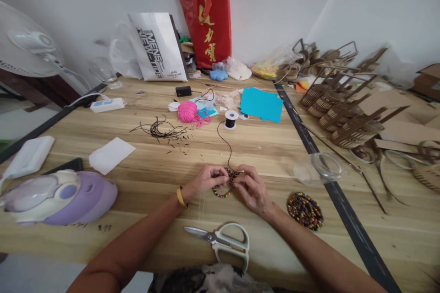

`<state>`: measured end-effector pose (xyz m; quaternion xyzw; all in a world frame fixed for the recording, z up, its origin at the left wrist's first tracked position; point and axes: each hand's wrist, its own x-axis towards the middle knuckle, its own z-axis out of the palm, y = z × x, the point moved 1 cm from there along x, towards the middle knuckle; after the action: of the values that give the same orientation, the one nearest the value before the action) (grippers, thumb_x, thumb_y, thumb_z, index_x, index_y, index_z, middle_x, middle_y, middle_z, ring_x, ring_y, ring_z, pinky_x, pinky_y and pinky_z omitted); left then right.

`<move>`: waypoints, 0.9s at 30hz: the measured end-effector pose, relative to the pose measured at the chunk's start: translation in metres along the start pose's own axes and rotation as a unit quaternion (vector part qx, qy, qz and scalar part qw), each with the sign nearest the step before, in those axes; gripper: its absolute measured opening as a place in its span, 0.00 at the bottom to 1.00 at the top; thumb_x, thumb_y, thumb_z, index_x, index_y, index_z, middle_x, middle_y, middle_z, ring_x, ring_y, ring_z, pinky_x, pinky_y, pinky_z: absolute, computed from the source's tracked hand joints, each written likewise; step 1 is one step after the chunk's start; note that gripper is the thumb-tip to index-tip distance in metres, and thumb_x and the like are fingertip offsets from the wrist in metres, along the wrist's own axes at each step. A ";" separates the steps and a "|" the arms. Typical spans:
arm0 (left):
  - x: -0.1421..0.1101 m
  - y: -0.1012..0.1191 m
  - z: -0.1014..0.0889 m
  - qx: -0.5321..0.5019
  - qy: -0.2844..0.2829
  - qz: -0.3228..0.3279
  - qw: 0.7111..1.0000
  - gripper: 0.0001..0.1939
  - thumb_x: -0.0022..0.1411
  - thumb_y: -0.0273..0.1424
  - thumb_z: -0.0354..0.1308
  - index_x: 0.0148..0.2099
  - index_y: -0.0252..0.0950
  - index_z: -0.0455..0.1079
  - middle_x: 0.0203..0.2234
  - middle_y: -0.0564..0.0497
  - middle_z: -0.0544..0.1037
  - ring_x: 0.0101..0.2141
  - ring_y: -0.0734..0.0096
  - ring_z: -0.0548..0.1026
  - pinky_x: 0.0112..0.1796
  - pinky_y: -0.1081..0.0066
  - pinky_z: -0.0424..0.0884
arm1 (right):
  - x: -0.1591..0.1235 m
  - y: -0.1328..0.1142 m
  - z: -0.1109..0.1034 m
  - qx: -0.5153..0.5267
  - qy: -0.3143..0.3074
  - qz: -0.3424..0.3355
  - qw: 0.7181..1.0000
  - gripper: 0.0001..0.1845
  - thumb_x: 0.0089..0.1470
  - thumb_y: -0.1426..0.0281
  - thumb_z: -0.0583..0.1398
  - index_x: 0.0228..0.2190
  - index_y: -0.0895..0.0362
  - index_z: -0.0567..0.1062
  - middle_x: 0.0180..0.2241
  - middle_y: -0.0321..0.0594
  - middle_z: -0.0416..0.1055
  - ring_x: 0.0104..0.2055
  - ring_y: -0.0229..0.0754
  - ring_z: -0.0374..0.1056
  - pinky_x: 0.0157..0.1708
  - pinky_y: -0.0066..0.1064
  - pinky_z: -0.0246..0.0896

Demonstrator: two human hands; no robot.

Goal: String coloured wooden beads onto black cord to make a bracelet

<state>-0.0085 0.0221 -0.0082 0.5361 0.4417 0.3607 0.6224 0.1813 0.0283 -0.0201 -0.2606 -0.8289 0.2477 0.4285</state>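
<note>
My left hand (209, 178) and my right hand (252, 188) are close together over the table, fingertips pinched on a beaded bracelet (222, 194) of small multicoloured beads. From the bracelet a black cord (224, 140) runs up to a white spool (230, 120) wound with black cord. Thin pale thread hangs below my left hand, which wears a yellow band on the wrist. Scissors (220, 240) with cream handles lie just in front of me. Right of my right hand is a coiled pile of multicoloured bead strands (305, 211).
Beyond my hands lie cut black cords (158, 129), pink yarn (188, 111) and blue sheets (261, 103). A purple and white appliance (74, 198) stands at left, near white paper (112, 155). Woven baskets (343, 110) and a clear plastic container (318, 168) are at right.
</note>
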 end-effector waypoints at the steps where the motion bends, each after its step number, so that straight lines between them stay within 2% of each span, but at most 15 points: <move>1: 0.000 0.000 0.001 0.001 0.001 0.002 1.000 0.16 0.52 0.39 0.63 0.30 0.30 0.69 0.21 0.53 0.71 0.22 0.78 0.68 0.28 0.75 0.64 | -0.001 0.000 0.000 -0.009 -0.004 -0.012 1.000 0.06 0.59 0.75 0.55 0.36 0.55 0.71 0.46 0.48 0.64 0.43 0.43 0.67 0.40 0.35 0.67; 4: -0.001 0.001 0.002 0.002 0.005 0.007 1.000 0.16 0.52 0.40 0.63 0.29 0.30 0.69 0.20 0.53 0.71 0.22 0.78 0.68 0.27 0.76 0.64 | -0.003 0.001 0.002 -0.023 -0.007 -0.026 0.999 0.06 0.58 0.75 0.55 0.37 0.55 0.71 0.46 0.48 0.64 0.46 0.44 0.66 0.42 0.36 0.67; 9: -0.002 0.005 0.001 -0.018 0.003 0.001 1.000 0.16 0.53 0.39 0.63 0.31 0.30 0.69 0.21 0.53 0.72 0.22 0.78 0.68 0.27 0.76 0.64 | -0.002 0.001 0.000 -0.018 0.012 -0.012 1.000 0.08 0.58 0.76 0.54 0.38 0.54 0.70 0.40 0.47 0.66 0.42 0.44 0.67 0.40 0.36 0.67; 17: -0.005 0.009 -0.001 -0.066 -0.047 -0.012 0.997 0.16 0.53 0.39 0.63 0.32 0.30 0.68 0.22 0.52 0.73 0.22 0.77 0.69 0.27 0.75 0.63 | 0.002 0.003 -0.002 0.039 0.015 0.019 0.999 0.06 0.60 0.75 0.53 0.37 0.55 0.69 0.36 0.45 0.69 0.41 0.44 0.66 0.40 0.36 0.65; 21: -0.006 0.011 0.001 -0.079 -0.064 -0.006 0.995 0.15 0.54 0.39 0.63 0.32 0.30 0.68 0.22 0.52 0.72 0.24 0.76 0.69 0.28 0.74 0.64 | 0.001 -0.002 -0.003 0.027 0.012 0.003 1.000 0.07 0.59 0.76 0.54 0.37 0.55 0.70 0.35 0.44 0.68 0.38 0.43 0.66 0.37 0.35 0.65; 27: -0.006 0.011 0.004 -0.077 -0.052 -0.006 0.996 0.16 0.53 0.39 0.63 0.34 0.29 0.70 0.23 0.52 0.72 0.25 0.76 0.69 0.30 0.75 0.65 | -0.006 -0.006 -0.002 -0.020 -0.005 -0.035 0.999 0.08 0.58 0.75 0.56 0.39 0.53 0.72 0.37 0.44 0.68 0.39 0.43 0.66 0.36 0.34 0.66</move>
<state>-0.0065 0.0172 0.0039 0.5023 0.3830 0.3615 0.6858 0.1841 0.0201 -0.0187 -0.2386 -0.8447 0.2167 0.4274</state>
